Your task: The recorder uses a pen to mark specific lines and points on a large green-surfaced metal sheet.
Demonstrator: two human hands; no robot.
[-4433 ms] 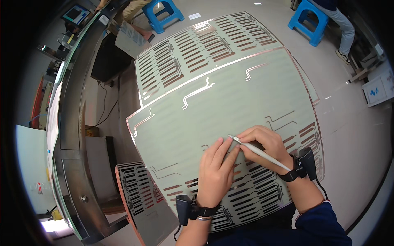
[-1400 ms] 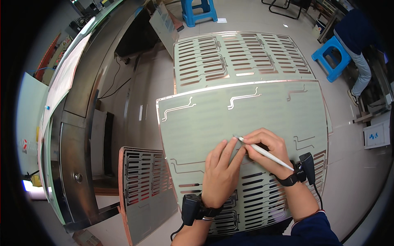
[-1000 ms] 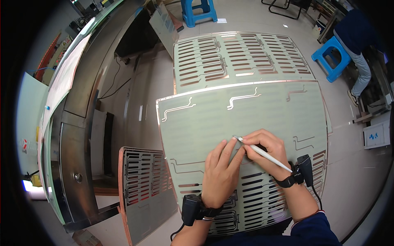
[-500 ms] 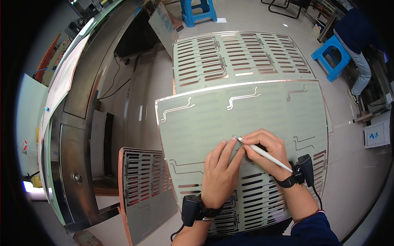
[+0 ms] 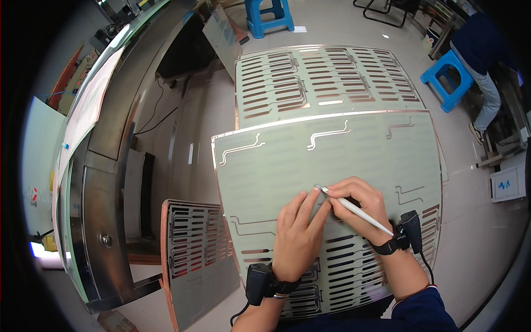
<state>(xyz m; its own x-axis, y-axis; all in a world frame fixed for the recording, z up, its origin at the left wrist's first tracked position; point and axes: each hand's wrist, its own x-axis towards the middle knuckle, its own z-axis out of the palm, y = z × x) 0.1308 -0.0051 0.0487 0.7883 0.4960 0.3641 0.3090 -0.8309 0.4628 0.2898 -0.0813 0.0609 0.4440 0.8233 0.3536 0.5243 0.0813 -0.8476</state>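
Observation:
A large pale-green circuit panel (image 5: 276, 171) with copper tracks and a copper rim lies in front of me. My left hand (image 5: 297, 240) rests on it, palm down with fingers spread and holding nothing. Beside it, my right hand (image 5: 362, 200) pinches a slim white pen-shaped tool (image 5: 366, 216). The tool slants, and its small grey tip meets the panel just past my left fingertips. From here the exact shape of that tip cannot be made out. Both wrists carry black strapped devices.
Another copper-patterned panel (image 5: 326, 80) lies beyond this one. Several panels (image 5: 193, 271) stand on edge at the lower left, near a metal bench (image 5: 102, 188). Blue stools (image 5: 451, 80) stand farther off, with a seated person (image 5: 484, 50) at the right.
The view has shifted very slightly. Both hands and the white tool hold nearly the same place on the panel.

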